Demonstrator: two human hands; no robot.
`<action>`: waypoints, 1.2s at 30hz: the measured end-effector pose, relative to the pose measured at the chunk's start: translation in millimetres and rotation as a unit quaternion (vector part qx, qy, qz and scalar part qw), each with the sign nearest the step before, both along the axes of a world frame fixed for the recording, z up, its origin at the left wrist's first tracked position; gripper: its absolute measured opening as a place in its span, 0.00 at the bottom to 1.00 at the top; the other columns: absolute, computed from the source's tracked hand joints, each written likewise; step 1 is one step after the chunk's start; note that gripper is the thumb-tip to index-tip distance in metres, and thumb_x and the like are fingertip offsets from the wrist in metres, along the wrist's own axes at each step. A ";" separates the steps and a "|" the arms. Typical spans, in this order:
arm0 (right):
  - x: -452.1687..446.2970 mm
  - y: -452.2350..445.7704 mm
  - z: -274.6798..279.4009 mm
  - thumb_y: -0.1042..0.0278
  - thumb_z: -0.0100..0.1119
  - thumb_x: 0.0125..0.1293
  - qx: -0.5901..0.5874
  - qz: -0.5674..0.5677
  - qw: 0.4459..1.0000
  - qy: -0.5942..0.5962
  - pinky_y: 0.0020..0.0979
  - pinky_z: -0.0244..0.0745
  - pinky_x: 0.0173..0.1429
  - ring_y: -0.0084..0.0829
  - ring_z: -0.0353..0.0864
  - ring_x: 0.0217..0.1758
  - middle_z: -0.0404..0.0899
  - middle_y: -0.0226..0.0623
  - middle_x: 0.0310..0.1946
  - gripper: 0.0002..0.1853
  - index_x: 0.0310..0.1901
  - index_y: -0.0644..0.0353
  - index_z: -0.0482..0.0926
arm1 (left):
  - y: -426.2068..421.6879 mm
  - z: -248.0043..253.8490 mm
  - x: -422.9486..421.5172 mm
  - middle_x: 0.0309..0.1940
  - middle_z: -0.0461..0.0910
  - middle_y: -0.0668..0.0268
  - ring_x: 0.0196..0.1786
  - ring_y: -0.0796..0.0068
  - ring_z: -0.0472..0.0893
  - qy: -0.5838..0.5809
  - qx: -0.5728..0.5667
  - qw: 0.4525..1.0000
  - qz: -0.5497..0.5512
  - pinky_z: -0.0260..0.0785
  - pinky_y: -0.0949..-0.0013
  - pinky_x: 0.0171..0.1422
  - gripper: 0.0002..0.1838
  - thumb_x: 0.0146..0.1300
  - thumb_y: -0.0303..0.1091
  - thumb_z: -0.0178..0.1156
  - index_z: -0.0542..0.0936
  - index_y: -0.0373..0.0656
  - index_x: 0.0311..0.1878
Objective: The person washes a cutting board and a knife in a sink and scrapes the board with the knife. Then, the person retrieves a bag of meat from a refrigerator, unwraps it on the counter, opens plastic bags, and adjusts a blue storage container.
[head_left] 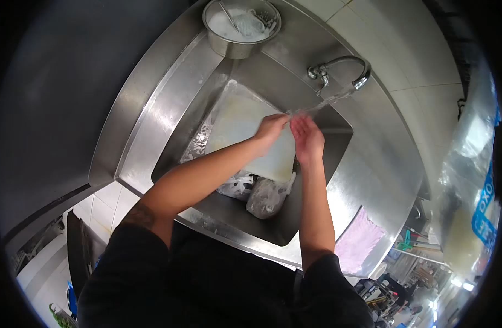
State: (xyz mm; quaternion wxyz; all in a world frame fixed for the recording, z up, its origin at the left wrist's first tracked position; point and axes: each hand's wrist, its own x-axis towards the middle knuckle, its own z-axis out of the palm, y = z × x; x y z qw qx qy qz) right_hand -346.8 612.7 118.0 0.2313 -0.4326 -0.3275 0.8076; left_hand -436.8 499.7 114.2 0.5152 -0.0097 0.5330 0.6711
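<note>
Running water (334, 100) comes from the curved chrome faucet (366, 71) and reaches my hands above the sink (338, 136). My right hand (308, 138) is palm up under the stream, its fingers spread slightly and blurred at the tips. Just beside it, my left hand (271, 129) stretches its fingers toward the same water, with nothing visible in it. Below them a whitish cutting board (237, 123) leans in the basin, partly covered by my left forearm. Clear plastic bags with contents I cannot make out, one bag (266, 198) in front, lie at the near side.
A steel pot (237, 49) with foamy water and utensils stands at the sink's far left corner. A pink cloth (360, 240) lies on the right steel counter. Plastic packaging (469, 158) hangs at the right. A dark panel (59, 98) borders the left.
</note>
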 end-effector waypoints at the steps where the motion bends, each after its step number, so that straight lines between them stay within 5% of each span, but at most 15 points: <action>1: -10.6 3.5 10.3 0.68 0.46 0.76 0.003 0.000 1.000 0.001 0.36 0.80 0.59 0.37 0.80 0.53 0.78 0.43 0.50 0.15 0.56 0.69 0.73 | 19.3 23.6 2.3 0.55 0.80 0.62 0.59 0.69 0.78 -0.014 0.039 0.998 0.037 0.67 0.60 0.66 0.20 0.72 0.44 0.53 0.78 0.40 0.58; 2: -18.7 7.4 20.0 0.68 0.42 0.77 -0.001 -0.025 0.997 0.079 0.37 0.79 0.61 0.38 0.79 0.54 0.77 0.43 0.51 0.14 0.55 0.68 0.72 | 35.0 37.9 3.8 0.55 0.80 0.62 0.59 0.69 0.78 -0.014 0.043 0.998 0.037 0.67 0.60 0.66 0.20 0.72 0.44 0.53 0.78 0.40 0.58; 4: -30.3 13.4 44.5 0.67 0.36 0.79 -0.040 -0.086 0.981 0.166 0.39 0.76 0.65 0.40 0.79 0.54 0.77 0.43 0.49 0.15 0.51 0.68 0.72 | 58.3 62.9 0.0 0.44 0.81 0.63 0.47 0.70 0.79 -0.241 0.162 0.937 0.196 0.72 0.64 0.55 0.16 0.74 0.39 0.49 0.80 0.38 0.50; 17: -24.8 24.3 100.8 0.64 0.43 0.75 -0.013 -0.069 0.940 0.335 0.39 0.73 0.61 0.39 0.78 0.51 0.81 0.42 0.43 0.15 0.42 0.65 0.77 | 78.2 106.6 6.6 0.43 0.80 0.60 0.48 0.70 0.79 -0.267 0.350 0.881 0.171 0.70 0.65 0.61 0.15 0.74 0.34 0.44 0.77 0.35 0.46; 19: 2.6 17.0 91.8 0.63 0.45 0.73 0.017 -0.104 0.968 0.229 0.38 0.76 0.56 0.37 0.81 0.44 0.82 0.41 0.37 0.14 0.37 0.63 0.78 | 62.3 95.5 32.9 0.34 0.81 0.66 0.37 0.74 0.79 -0.122 0.253 0.950 0.138 0.72 0.71 0.47 0.18 0.74 0.39 0.48 0.81 0.36 0.38; 21: 59.4 12.7 33.4 0.64 0.46 0.72 0.017 -0.137 0.977 0.160 0.34 0.77 0.48 0.35 0.80 0.36 0.81 0.40 0.31 0.14 0.35 0.62 0.79 | 37.1 41.3 63.1 0.31 0.82 0.64 0.35 0.73 0.78 0.019 0.167 0.986 0.001 0.71 0.66 0.44 0.18 0.73 0.42 0.50 0.85 0.40 0.37; 22: 100.4 12.0 -15.4 0.67 0.46 0.72 0.079 -0.037 0.986 0.140 0.32 0.73 0.39 0.31 0.77 0.31 0.79 0.37 0.29 0.13 0.33 0.61 0.78 | 18.8 9.3 68.8 0.29 0.81 0.62 0.34 0.72 0.78 0.147 0.087 0.973 -0.156 0.70 0.63 0.43 0.19 0.72 0.44 0.51 0.85 0.40 0.36; 23: 106.0 -19.6 -27.3 0.68 0.48 0.69 0.085 -0.141 0.983 -0.074 0.34 0.71 0.34 0.32 0.75 0.28 0.76 0.36 0.22 0.13 0.25 0.57 0.75 | 0.0 -19.6 71.8 0.28 0.81 0.60 0.33 0.71 0.77 0.268 0.001 0.914 -0.306 0.69 0.60 0.42 0.20 0.71 0.45 0.52 0.85 0.40 0.36; 25: 187.3 -27.2 -135.9 0.69 0.51 0.68 0.294 0.122 0.868 -0.381 0.33 0.71 0.35 0.32 0.75 0.28 0.76 0.34 0.23 0.10 0.27 0.56 0.75 | -20.2 -55.3 82.0 0.24 0.77 0.56 0.32 0.68 0.76 0.214 -0.100 0.945 -0.227 0.67 0.56 0.40 0.22 0.70 0.46 0.53 0.81 0.37 0.29; 26: 183.5 -22.6 -135.5 0.69 0.51 0.68 0.296 0.126 0.867 -0.381 0.33 0.71 0.35 0.32 0.75 0.28 0.76 0.34 0.23 0.10 0.27 0.56 0.75 | -12.2 -59.9 72.5 0.24 0.78 0.56 0.32 0.68 0.76 0.205 -0.113 0.956 -0.174 0.67 0.56 0.40 0.22 0.69 0.45 0.53 0.79 0.35 0.28; 28: 179.6 -33.0 -119.1 0.69 0.54 0.68 0.001 -0.067 0.968 -0.240 0.34 0.74 0.38 0.32 0.80 0.34 0.80 0.34 0.31 0.06 0.34 0.58 0.79 | 7.4 -54.8 37.6 0.31 0.81 0.59 0.37 0.71 0.77 0.167 -0.141 0.965 -0.142 0.68 0.59 0.44 0.18 0.69 0.44 0.55 0.81 0.36 0.35; 29: 162.4 -36.8 -95.5 0.69 0.54 0.69 -0.003 -0.091 0.969 -0.230 0.34 0.76 0.42 0.33 0.81 0.38 0.81 0.35 0.34 0.06 0.38 0.59 0.79 | 21.7 -39.3 21.4 0.38 0.84 0.63 0.42 0.73 0.79 0.139 -0.150 0.965 -0.162 0.71 0.63 0.48 0.17 0.70 0.44 0.56 0.85 0.39 0.43; 32: 79.9 -11.5 -21.6 0.65 0.55 0.70 0.033 -0.077 0.993 -0.089 0.29 0.75 0.55 0.32 0.79 0.49 0.79 0.39 0.46 0.16 0.54 0.66 0.76 | 61.5 -10.9 7.8 0.40 0.83 0.65 0.43 0.72 0.79 0.109 -0.013 0.994 -0.019 0.71 0.64 0.50 0.16 0.71 0.42 0.55 0.83 0.39 0.43; 35: 9.3 6.5 37.6 0.65 0.50 0.75 0.032 -0.085 0.995 0.029 0.34 0.75 0.58 0.34 0.79 0.52 0.78 0.41 0.49 0.15 0.55 0.67 0.74 | 68.8 43.9 -4.7 0.41 0.81 0.64 0.44 0.70 0.79 0.047 -0.037 0.998 -0.008 0.71 0.65 0.57 0.14 0.72 0.39 0.52 0.80 0.38 0.44; 36: -7.6 8.2 53.1 0.65 0.50 0.76 0.018 -0.090 0.994 0.064 0.36 0.76 0.58 0.35 0.79 0.51 0.79 0.41 0.48 0.15 0.54 0.68 0.74 | 71.7 45.2 -5.4 0.41 0.81 0.63 0.46 0.69 0.79 -0.070 0.030 0.995 0.064 0.71 0.64 0.59 0.14 0.72 0.37 0.49 0.79 0.37 0.45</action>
